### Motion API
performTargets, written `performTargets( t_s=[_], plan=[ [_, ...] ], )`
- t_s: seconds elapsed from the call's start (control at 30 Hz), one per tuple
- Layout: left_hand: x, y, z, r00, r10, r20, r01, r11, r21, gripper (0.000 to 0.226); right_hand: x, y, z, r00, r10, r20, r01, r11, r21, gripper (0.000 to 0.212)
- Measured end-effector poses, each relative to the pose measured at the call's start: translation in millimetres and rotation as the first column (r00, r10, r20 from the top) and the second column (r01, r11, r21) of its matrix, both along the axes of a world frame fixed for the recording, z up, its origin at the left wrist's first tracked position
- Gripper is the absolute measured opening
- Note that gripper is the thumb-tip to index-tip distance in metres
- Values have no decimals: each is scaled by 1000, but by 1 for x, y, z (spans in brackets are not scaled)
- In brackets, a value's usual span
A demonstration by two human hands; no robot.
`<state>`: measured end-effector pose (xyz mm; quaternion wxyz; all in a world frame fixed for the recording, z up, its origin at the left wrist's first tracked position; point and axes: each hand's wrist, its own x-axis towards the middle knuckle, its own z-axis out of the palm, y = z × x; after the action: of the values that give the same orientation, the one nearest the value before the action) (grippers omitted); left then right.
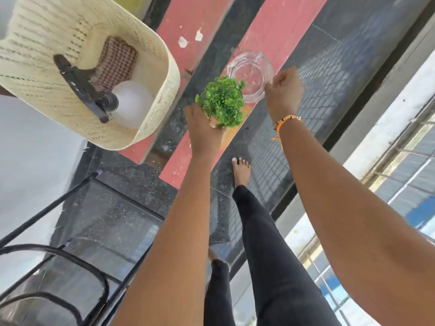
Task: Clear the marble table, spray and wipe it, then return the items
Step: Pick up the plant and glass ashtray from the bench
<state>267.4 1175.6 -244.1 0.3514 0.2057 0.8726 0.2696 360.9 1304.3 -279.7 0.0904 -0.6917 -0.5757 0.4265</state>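
My left hand (203, 128) grips a small green artificial plant (222, 101) from below, its pot mostly hidden by the leaves and fingers. My right hand (283, 92) pinches the rim of a clear glass ashtray (250, 75). Both are held above red wooden bench slats (270, 31) over a dark floor. To the left stands a cream woven basket (70, 27). It holds a white spray bottle with a black trigger head (131, 102) and a brown waffle cloth (116, 61).
A black metal chair frame (58, 250) stands at the lower left. My legs and bare foot (241, 170) are below on the dark speckled floor (131, 220). A window with bars (400, 184) runs along the right.
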Motion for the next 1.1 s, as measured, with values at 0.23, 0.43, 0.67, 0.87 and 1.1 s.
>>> performTargets(
  t_s=[0.23,0.43,0.67,0.87,1.1],
  plan=[
    [6,5,-17,973,-24,-228,48,994,100,47,-1,-3,-7,999,-54,-4,54,998,-8,18],
    [4,-8,-18,975,22,-221,6,992,126,55,-1,-15,-2,983,-165,-83,156,982,-108,21],
    [25,-68,38,964,209,-163,-171,960,220,41,16,-72,40,983,-152,-102,141,984,-108,30],
    [41,-152,116,912,409,-38,-386,885,258,31,26,-155,113,969,-130,-208,113,989,-90,31],
    [51,-281,221,824,567,16,-501,714,489,34,29,-274,225,913,59,-403,-70,997,-12,24]
  ],
)
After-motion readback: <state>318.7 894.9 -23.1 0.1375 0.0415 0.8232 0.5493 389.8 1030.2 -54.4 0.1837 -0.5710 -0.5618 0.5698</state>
